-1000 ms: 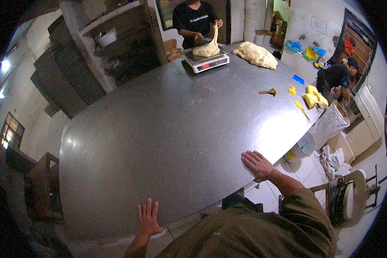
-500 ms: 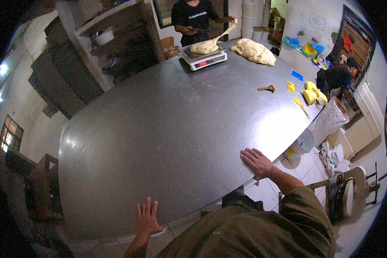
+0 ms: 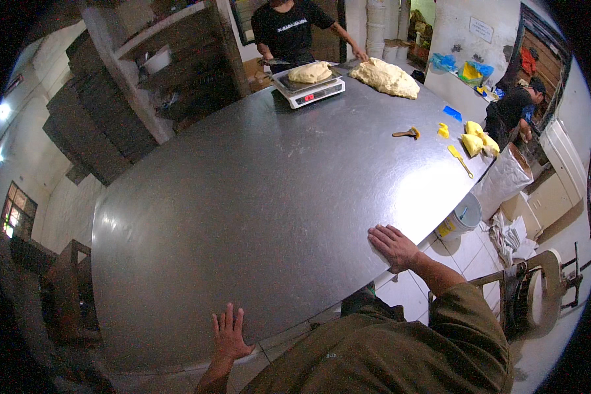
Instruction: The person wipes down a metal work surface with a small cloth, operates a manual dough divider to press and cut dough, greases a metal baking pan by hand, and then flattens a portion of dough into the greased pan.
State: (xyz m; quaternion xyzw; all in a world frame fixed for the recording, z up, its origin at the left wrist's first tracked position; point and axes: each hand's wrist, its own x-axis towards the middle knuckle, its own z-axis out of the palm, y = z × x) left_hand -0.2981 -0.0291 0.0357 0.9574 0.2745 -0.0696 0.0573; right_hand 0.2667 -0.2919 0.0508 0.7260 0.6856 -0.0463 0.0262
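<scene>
My left hand point(image 3: 229, 333) lies flat with spread fingers on the near edge of the metal table point(image 3: 243, 217). Farther right along that edge rests my right hand point(image 3: 393, 248), palm down, fingers stretched out. Neither holds anything. At the table's far end a piece of dough point(image 3: 310, 72) sits on a white digital scale point(image 3: 307, 90). Beside the scale is a large mound of dough point(image 3: 386, 77). A person in a black shirt point(image 3: 291, 29) stands behind them, one hand reaching to the mound's left end.
At the right edge lie yellow bags point(image 3: 479, 140), a yellow spatula point(image 3: 460, 161), a wooden-handled tool point(image 3: 407, 133) and a blue piece point(image 3: 452, 113). A bucket point(image 3: 463, 217) and a white sack point(image 3: 505, 177) stand beside the table. Another person point(image 3: 511, 111) bends at the right.
The far person's hand has let go of the stretched dough strip and moved to the mound. The dough on the scale now lies compact. My hands have stayed in place.
</scene>
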